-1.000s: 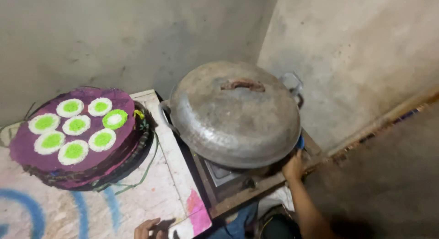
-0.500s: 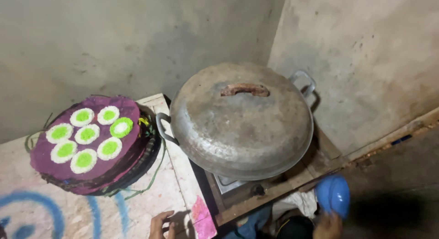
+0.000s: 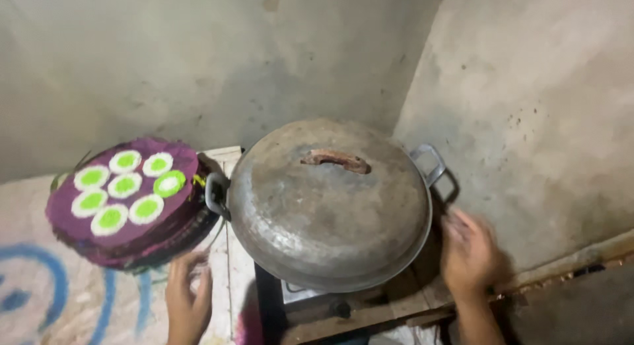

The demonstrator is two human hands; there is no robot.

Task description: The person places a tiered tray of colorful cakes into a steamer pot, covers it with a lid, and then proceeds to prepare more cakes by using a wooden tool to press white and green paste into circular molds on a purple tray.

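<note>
Wok (image 3: 330, 209), big and grey with a domed metal lid (image 3: 310, 206) on it, sat on a low stove (image 3: 310, 309) in the corner of the room, between the person's two hands and touched by neither. Over on the left, a round purple tray (image 3: 125, 203) carrying seven white cakes with green centres (image 3: 125, 186) rested on a pale board with blue scrawl (image 3: 39, 292). Just below that tray the left hand (image 3: 188, 295) was raised, palm down, its fingers loosely spread and holding nothing, close to the tray's near edge and a little short of the wok's left loop handle (image 3: 216, 194). The lid's rusty brown grip (image 3: 337, 161) ran across its top, untouched. On the far side, the right hand (image 3: 469, 252) hovered low beside the wok's right rim, below the right loop handle (image 3: 430, 163); it was blurred, but its fingers looked open and empty, pointing up toward the pan. Half a second earlier that hand had been down at the bottom of the view with a blue object in it; now the blue object was gone from sight and the hand was higher, nearer the wok. The left hand had also come up from the lower edge. Both forearms rose from below.
</note>
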